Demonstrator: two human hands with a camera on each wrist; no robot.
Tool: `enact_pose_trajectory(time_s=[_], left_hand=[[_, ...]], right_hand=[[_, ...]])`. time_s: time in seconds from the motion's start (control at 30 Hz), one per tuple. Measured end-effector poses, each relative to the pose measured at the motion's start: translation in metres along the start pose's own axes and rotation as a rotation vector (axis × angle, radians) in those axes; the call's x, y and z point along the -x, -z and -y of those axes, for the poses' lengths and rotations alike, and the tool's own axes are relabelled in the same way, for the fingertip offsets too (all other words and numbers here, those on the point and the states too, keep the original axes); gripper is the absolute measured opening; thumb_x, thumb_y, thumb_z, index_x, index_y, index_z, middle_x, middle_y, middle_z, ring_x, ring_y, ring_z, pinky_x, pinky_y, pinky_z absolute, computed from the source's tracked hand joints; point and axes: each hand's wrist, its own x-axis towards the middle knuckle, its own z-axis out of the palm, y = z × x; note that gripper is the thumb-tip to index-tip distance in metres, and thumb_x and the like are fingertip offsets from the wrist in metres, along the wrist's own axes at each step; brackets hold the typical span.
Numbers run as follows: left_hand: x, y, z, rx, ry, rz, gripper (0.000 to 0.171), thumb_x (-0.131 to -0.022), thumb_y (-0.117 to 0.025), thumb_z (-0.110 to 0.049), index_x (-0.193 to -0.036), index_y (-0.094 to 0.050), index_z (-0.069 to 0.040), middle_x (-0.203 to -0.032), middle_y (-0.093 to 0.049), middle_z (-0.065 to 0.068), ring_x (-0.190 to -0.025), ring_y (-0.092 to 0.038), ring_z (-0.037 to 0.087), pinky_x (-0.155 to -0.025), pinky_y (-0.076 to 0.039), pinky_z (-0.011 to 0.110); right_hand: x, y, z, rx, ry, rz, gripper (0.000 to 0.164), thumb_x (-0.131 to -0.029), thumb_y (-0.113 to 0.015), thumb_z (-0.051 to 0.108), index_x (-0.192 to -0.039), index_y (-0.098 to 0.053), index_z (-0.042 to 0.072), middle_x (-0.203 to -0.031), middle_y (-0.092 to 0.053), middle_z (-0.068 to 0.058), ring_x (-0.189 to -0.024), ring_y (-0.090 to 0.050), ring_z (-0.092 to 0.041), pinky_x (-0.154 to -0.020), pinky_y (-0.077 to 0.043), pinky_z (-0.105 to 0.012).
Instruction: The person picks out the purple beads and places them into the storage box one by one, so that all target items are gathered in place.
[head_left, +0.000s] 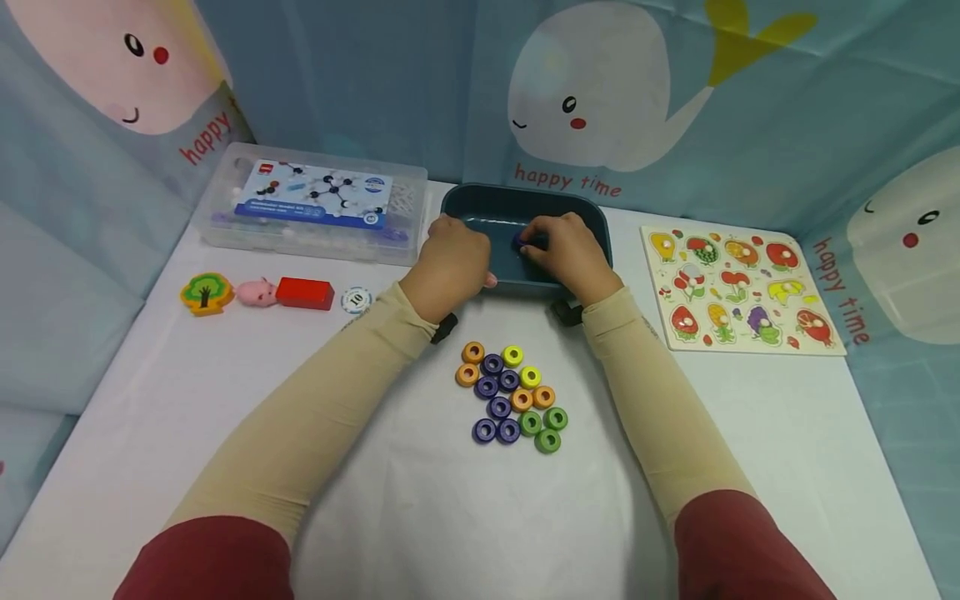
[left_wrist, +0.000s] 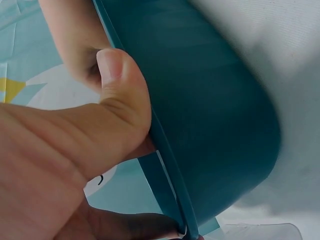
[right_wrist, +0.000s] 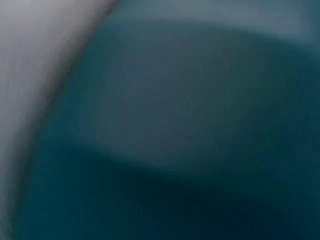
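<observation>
A small dark-purple object, partly hidden, is inside the dark-teal rectangular plastic tray, at the fingertips of the right grip. Right grip: thumb and index finger nearly together, pinching this object. Left grip: curled over the tray's left end, thumb against the rim. Purple, orange, yellow and green rings lie clustered on the white worktop, between both grips and the wearer. A clear plastic case sits left of the left grip; a cream fruit-picture board lies right of the right grip.
</observation>
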Motion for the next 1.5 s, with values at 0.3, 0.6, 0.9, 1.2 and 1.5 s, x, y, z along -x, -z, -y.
enact_pose_trajectory(time_s=[0.3,0.6,0.9,1.2,1.5], left_hand=[[0.001,0.001,0.000,0.000,-0.007,-0.007,0.064,-0.095,-0.056,-0.056,-0.128,-0.066,-0.003,-0.126,-0.069,0.019,-0.117,-0.060,0.037,-0.099,-0.047,0.048],[0.002,-0.001,0.000,0.002,-0.005,-0.046,0.059,-0.094,-0.058,-0.055,-0.120,-0.071,-0.004,-0.119,-0.072,0.017,-0.108,-0.062,0.035,-0.094,-0.048,0.046],[0.002,0.000,0.002,0.007,-0.011,-0.034,0.057,-0.094,-0.059,-0.055,-0.115,-0.073,-0.005,-0.118,-0.072,0.017,-0.109,-0.063,0.035,-0.095,-0.048,0.046],[0.001,0.001,0.001,0.018,-0.010,-0.014,0.055,-0.094,-0.058,-0.055,-0.114,-0.073,-0.006,-0.119,-0.072,0.016,-0.108,-0.063,0.033,-0.096,-0.047,0.045],[0.001,0.001,0.001,0.007,-0.025,-0.033,0.052,-0.096,-0.057,-0.054,-0.109,-0.074,-0.006,-0.115,-0.073,0.014,-0.105,-0.064,0.033,-0.095,-0.047,0.046]], right_hand=[[0.004,0.004,0.001,-0.069,0.042,-0.074,0.023,-0.096,-0.067,0.033,-0.112,-0.073,0.018,-0.124,-0.069,-0.003,-0.113,-0.052,-0.024,-0.103,-0.041,-0.044],[0.084,0.020,0.038,-0.157,0.345,-0.198,0.016,-0.093,-0.071,0.030,-0.104,-0.075,0.018,-0.112,-0.072,0.004,-0.109,-0.058,-0.018,-0.097,-0.045,-0.039],[0.132,0.000,0.055,-0.049,0.420,0.158,0.007,-0.089,-0.077,0.024,-0.094,-0.078,0.021,-0.106,-0.075,0.009,-0.102,-0.060,-0.013,-0.094,-0.049,-0.034],[0.132,-0.019,0.062,0.092,0.410,0.188,0.011,-0.089,-0.076,0.027,-0.097,-0.078,0.021,-0.103,-0.076,0.008,-0.100,-0.060,-0.014,-0.093,-0.048,-0.034],[0.130,-0.019,0.063,0.136,0.419,0.146,0.010,-0.089,-0.076,0.030,-0.094,-0.079,0.021,-0.092,-0.075,0.011,-0.090,-0.057,-0.011,-0.084,-0.049,-0.030]])
